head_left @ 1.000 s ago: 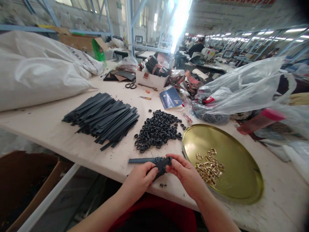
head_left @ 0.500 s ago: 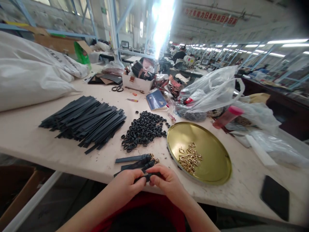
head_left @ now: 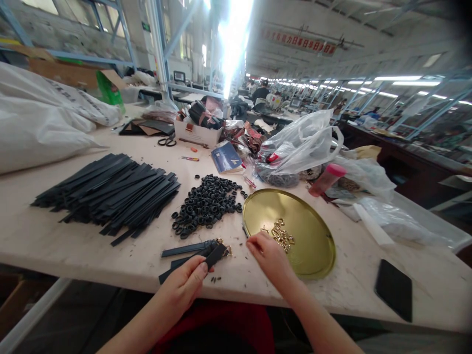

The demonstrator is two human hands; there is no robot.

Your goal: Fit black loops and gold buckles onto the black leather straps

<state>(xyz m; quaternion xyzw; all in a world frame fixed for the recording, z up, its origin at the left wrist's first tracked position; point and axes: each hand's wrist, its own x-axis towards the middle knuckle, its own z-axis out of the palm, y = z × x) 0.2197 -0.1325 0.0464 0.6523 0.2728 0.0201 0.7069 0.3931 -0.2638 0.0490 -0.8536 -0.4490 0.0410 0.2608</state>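
My left hand [head_left: 190,280] is closed round a dark strap [head_left: 216,254], whose end points up to the right. Just beyond it lie several straps [head_left: 182,250] with gold buckles [head_left: 227,250] at their ends, partly covered by my hand. My right hand [head_left: 267,253] is at the near left rim of the round gold tray [head_left: 313,246], its fingers drawn together; whatever they hold is too small or hidden to make out. Loose gold buckles [head_left: 282,236] are heaped in the tray. Small black loops [head_left: 206,201] form a pile left of it.
Many flat dark strips [head_left: 110,191] lie at the left. Farther back are scissors [head_left: 167,141], a blue booklet [head_left: 226,157], a white box [head_left: 195,133] and plastic bags [head_left: 302,142]. A pink-lidded bottle [head_left: 328,179] and a phone [head_left: 394,289] are on the right.
My hands were together on a dark piece. The right has let go and moved right to the tray, while the left keeps the strap. The view has shifted slightly right.
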